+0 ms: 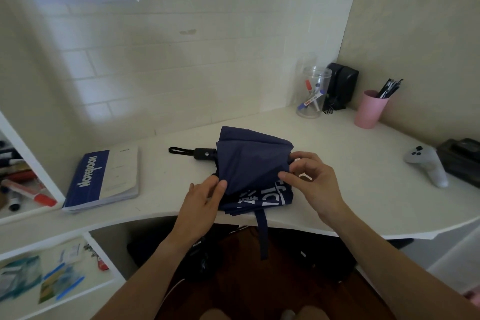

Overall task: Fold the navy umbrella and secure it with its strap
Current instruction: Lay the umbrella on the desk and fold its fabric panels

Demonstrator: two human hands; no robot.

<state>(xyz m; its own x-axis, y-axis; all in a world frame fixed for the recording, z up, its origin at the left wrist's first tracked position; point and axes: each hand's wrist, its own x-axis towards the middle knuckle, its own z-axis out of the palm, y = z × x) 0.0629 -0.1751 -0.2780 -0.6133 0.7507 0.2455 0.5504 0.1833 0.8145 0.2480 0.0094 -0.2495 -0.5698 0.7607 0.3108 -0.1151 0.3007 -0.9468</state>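
The navy umbrella (pixel 250 163) lies collapsed on the white desk (pixel 350 189), its loose canopy bunched with white lettering showing near the front. Its black handle (pixel 204 153) with a wrist loop points left. The navy strap (pixel 262 231) hangs down over the desk's front edge. My left hand (pixel 204 199) pinches the canopy's left edge between thumb and fingers. My right hand (pixel 313 179) pinches a fold of fabric on the canopy's right side.
A blue and white notebook (pixel 104 179) lies to the left. A clear jar with markers (pixel 313 92), black speakers (pixel 341 86) and a pink cup of pens (pixel 370 109) stand at the back right. A grey controller (pixel 427 163) rests far right.
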